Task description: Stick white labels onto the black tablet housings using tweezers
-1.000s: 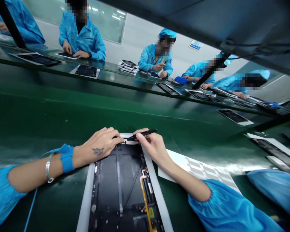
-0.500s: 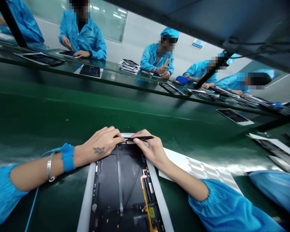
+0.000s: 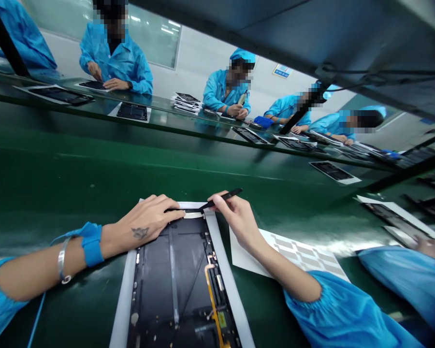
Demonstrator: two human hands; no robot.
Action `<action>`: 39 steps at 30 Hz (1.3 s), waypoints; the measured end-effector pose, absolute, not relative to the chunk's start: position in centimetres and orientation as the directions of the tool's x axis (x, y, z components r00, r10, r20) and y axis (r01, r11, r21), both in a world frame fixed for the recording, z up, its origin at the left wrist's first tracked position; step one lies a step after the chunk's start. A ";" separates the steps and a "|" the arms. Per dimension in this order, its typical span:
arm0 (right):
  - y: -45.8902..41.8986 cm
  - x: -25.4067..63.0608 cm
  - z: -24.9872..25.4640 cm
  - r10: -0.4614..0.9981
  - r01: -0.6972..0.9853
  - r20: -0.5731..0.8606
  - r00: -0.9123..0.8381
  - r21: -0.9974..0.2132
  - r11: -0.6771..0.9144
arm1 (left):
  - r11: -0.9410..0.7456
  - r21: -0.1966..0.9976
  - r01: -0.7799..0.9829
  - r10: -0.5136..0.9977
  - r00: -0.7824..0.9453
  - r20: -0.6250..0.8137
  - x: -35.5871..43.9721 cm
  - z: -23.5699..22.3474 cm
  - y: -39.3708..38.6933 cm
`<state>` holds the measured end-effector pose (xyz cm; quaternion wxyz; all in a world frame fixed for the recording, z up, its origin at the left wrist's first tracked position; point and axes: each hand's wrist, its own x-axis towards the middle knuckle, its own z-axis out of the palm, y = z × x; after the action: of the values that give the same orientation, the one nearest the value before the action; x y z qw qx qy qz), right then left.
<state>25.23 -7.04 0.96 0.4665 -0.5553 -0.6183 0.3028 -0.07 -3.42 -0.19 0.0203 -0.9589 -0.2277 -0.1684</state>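
As we list the items on this line, the first entry is our right hand (image 3: 235,217), closed in a pinch on a pair of black tweezers (image 3: 223,199), whose tips reach a small white strip (image 3: 193,215) at the top edge of a dark tablet panel (image 3: 166,275). Item two is our left hand (image 3: 145,217), curled, its fingers (image 3: 174,212) lying across that same edge just beside the tweezer tips; whether they grip anything, we cannot tell. The panel lies flat on a green conveyor belt (image 3: 76,183) directly before us, framed by a white liner (image 3: 121,299), with an orange flex cable (image 3: 210,290) at its lower right. Partly under our right forearm lies a white sheet of grey die-cut pads (image 3: 293,251). At our left wrist we count a blue wrist strap (image 3: 92,244) with a blue cord (image 3: 36,319), and a metal bangle (image 3: 61,261). Across the belt, co-workers in blue smocks (image 3: 224,92) sit at further panels on white sheets (image 3: 132,112), near a stack of panels (image 3: 186,102).
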 end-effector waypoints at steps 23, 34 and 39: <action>-6.6 25.6 -0.1 0.991 0.165 0.083 0.109 -0.984 0.064 | -0.887 0.006 0.461 0.446 0.854 0.267 -0.1 -0.1 -3.5; -6.4 25.8 -0.2 0.991 0.231 0.108 0.085 -0.969 0.085 | -0.886 0.022 0.463 0.453 0.855 0.252 0.1 0.1 -3.5; -6.5 25.8 -0.1 0.988 0.345 0.137 0.066 -0.933 0.107 | -0.884 0.036 0.466 0.459 0.852 0.251 0.0 -0.3 -3.4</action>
<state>25.81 -6.49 -0.06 0.4581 -0.5686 -0.5860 0.3512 -0.01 -3.42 -0.27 0.0131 -0.9623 -0.2402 -0.1273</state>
